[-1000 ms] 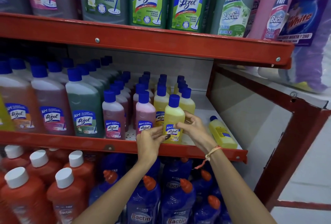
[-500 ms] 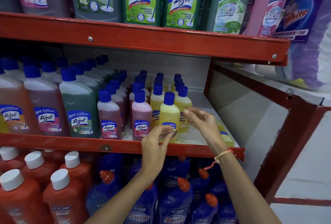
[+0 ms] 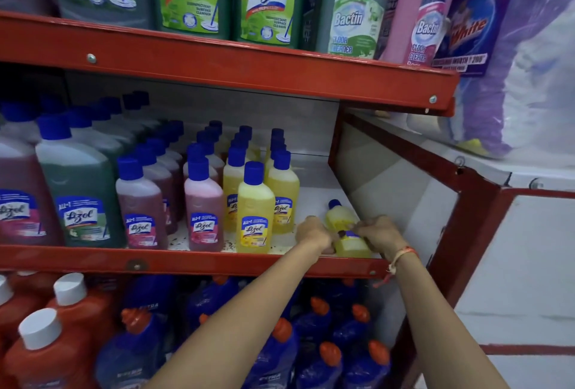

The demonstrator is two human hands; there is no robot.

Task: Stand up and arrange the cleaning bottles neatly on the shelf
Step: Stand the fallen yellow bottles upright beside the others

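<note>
A small yellow bottle with a blue cap (image 3: 340,220) lies on its side at the right end of the middle shelf (image 3: 193,261). My left hand (image 3: 312,233) grips its left side and my right hand (image 3: 378,234) grips its right side near the label. To the left, another yellow bottle (image 3: 255,211) stands upright at the shelf front, with rows of yellow, pink and green blue-capped bottles behind and beside it. The lower part of the lying bottle is hidden by my fingers.
The red shelf frame's side post (image 3: 466,233) and a pale side panel (image 3: 392,189) close the right end. Large bottles (image 3: 267,0) fill the upper shelf. Orange bottles (image 3: 62,326) and blue bottles (image 3: 280,354) crowd the lower shelf.
Both hands have left the upright yellow bottle at the shelf front and moved right onto the lying yellow bottle, closing on it.
</note>
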